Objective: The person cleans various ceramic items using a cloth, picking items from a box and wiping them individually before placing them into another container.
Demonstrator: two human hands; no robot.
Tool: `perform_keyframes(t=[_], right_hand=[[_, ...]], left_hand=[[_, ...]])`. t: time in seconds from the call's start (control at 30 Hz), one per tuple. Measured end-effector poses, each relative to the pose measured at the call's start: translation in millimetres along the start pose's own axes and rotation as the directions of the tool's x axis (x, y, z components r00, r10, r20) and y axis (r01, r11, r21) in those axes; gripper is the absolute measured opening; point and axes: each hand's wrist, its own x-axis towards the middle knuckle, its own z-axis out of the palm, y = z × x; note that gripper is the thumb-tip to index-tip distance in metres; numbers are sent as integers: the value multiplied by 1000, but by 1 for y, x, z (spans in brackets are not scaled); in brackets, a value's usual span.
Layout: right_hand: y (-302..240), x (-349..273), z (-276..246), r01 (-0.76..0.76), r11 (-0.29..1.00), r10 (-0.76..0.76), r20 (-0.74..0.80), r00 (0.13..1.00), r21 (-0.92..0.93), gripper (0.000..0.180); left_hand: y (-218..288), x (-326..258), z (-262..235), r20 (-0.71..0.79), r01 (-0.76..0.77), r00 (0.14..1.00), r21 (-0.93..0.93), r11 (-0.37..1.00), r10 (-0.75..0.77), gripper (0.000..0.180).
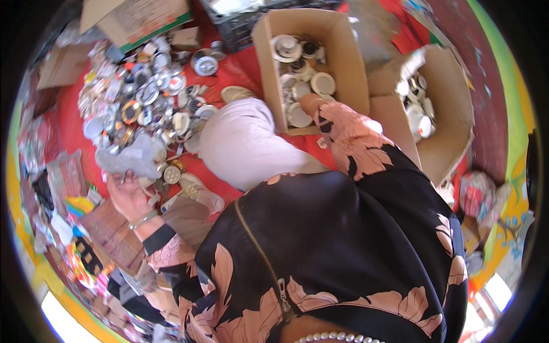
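Leg (240,137) between heap (146,91) and carton (346,66), dark crate (233,35) behind

Red floor covering (245,70): heaped mixed parts (150,91), open cartons (345,57).

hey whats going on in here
The person's right hand is inside a cardboard box of mostly white parts; whether it grips one is unclear. The left hand is palm up beside a grey, soft-looking item, near a mixed pile on a red sheet. Another box stands further right.
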Motion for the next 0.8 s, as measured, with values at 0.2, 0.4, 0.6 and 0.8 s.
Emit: perform_keyframes(t=[0.2,0.4,0.6,0.8], right_hand=[[-18,-57,-57,-109,992,109,3,994,69,28],[0,-110,-195,100,877,-335,-450,828,-469,24],[-185,-305,-367,928,373,-379,-915,136,-16,40],[-291,-335,-386,689,-466,-385,-828,408,556,25]], left_hand=[[7,-5,-11,-166,-64,985,-57,996,54,19],[17,-14,5,-100,-82,992,-56,995,77,18],[34,-46,54,233,-70,966,-170,983,109,15],[63,-72,103,640,20,754,-252,967,151,26]])
